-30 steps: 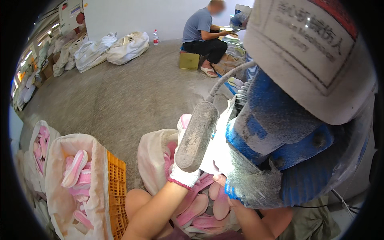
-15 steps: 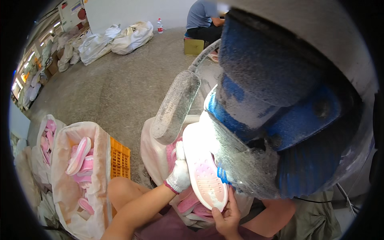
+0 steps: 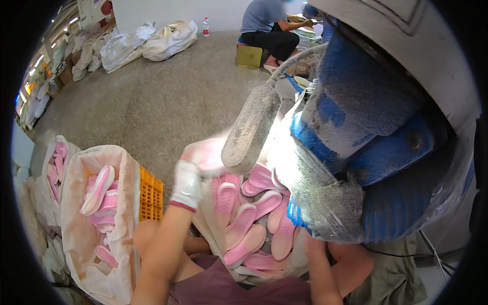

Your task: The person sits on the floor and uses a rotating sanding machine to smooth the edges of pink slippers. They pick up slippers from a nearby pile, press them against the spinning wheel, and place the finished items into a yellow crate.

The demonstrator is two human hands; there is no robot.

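My left hand (image 3: 187,184), in a white glove with a dark red cuff, is closed on a pink and white shoe sole (image 3: 204,154), which is smeared by motion. The sole's right end passes behind a dusty, elongated lamp head (image 3: 251,129). My bare right hand (image 3: 314,245) reaches up under the plastic-wrapped blue machine (image 3: 330,147); its fingers are hidden there. Between my arms, a large sack (image 3: 211,216) holds several pink soles (image 3: 244,223), lying loosely over one another.
To the left stand a cloth-lined yellow crate (image 3: 151,194) of pink soles and a smaller sack (image 3: 67,162) of them. White sacks (image 3: 170,41) and a bottle (image 3: 206,27) are by the far wall. A person (image 3: 264,25) sits at the back. Cables (image 3: 432,249) hang at right.
My left hand has carried the sole up and left, away from the machine's front. My right hand has let go of the sole and moved up under the machine. The view has shifted slightly.
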